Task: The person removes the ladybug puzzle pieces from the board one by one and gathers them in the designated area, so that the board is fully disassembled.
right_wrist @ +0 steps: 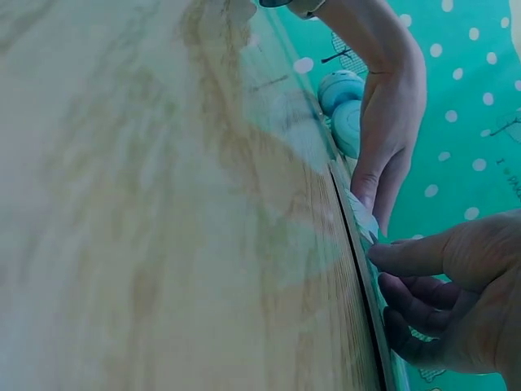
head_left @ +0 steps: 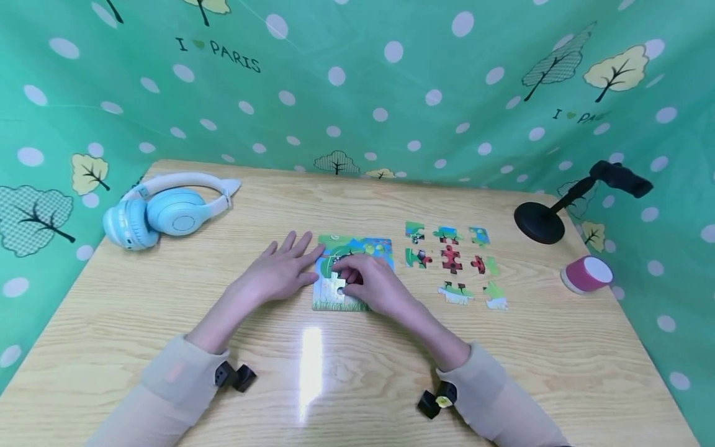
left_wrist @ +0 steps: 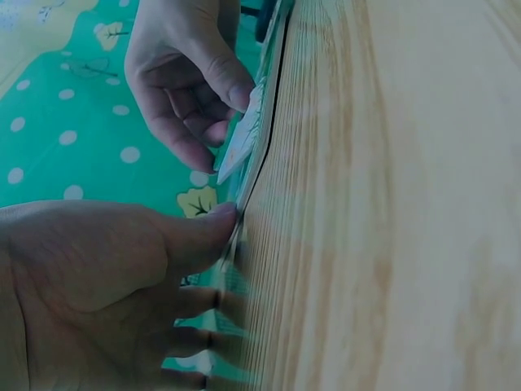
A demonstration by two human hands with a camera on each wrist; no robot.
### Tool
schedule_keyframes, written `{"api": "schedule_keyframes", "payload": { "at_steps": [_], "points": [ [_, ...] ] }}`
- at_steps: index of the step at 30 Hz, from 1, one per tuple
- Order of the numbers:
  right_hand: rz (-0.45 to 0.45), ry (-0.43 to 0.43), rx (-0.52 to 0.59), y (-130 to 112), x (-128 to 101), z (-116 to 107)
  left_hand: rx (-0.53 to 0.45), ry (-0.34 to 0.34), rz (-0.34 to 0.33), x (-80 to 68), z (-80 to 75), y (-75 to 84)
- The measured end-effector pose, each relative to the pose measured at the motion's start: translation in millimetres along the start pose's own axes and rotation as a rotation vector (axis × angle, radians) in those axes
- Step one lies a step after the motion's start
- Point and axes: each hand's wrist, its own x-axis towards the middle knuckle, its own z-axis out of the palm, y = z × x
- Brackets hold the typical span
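Observation:
A flat jigsaw puzzle (head_left: pixel 368 243) with a green and blue picture lies at the middle of the table. My left hand (head_left: pixel 277 271) rests at its left edge, fingers spread and straight, the thumb tip against the border. Over the puzzle, my right hand (head_left: pixel 375 284) pinches a whitish puzzle piece (head_left: pixel 333 289) between thumb and curled fingers. In the left wrist view this piece (left_wrist: pixel 241 140) stands tilted, one edge raised off the board. The right fingers hide part of the picture in the head view. Several loose puzzle pieces (head_left: pixel 451 259) lie in rows right of the puzzle.
Blue and white headphones (head_left: pixel 177 211) lie at the back left of the wooden table (head_left: pixel 268 379). A black stand (head_left: pixel 539 222) with an angled head is at the back right, and a pink round container (head_left: pixel 581 274) sits before it. A green patterned cloth (head_left: pixel 357 93) hangs behind.

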Motion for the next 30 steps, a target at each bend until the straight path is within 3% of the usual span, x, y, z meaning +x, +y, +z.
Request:
{"api": "schedule_keyframes", "payload": {
  "at_steps": [14,21,30],
  "points": [
    [0.031,0.061,-0.039,4,-1,-11,-0.005,-0.002,-0.002,-1.7,-1.6,-1.7],
    [0.049,0.060,0.011,27,-13,-38,-0.003,-0.012,-0.001,-1.0,-1.6,-1.2],
    [0.093,0.098,-0.020,59,-38,-73,-0.008,-0.007,0.010,-0.7,-1.1,-0.1]
  ]
}}
